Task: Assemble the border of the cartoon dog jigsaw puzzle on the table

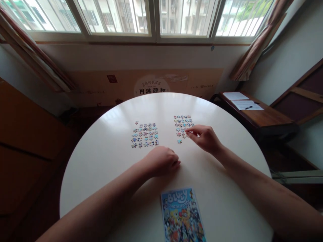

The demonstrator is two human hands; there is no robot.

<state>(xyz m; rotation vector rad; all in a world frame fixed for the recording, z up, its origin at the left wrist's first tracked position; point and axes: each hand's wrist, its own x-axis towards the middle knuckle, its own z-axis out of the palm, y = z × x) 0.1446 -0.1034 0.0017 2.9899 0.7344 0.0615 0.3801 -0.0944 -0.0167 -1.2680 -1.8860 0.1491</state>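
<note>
Faces a glossy, round white tabletop [101, 174] bearing small, flat, knobbed, multicoloured jigsaw pieces [156, 136] in two blocks: a left block [145, 134] at eleven o'clock, a right block [178, 125] at one. Mixed across both: sky blue, deep blue, pink, brown and cream, in rows, with slim white gaps between many pieces. Has one reddish loose piece [136, 122] at the left block's eleven o'clock and one sky-blue loose piece [179, 142] at the right block's six, both just outside the rows.

Reaches with the bare right hand [207, 138] to the right block's four o'clock edge, with thumb and index fingertips close together; cannot tell whether pinching a piece or merely touching one. Curls the bare left hand [164, 159] into a loose fist near the dial's centre; cannot see inside the palm. Has at five o'clock a bright blue rectangular picture sheet [183, 215], lettered BLUEY and crowded with cartoon figures.
</note>
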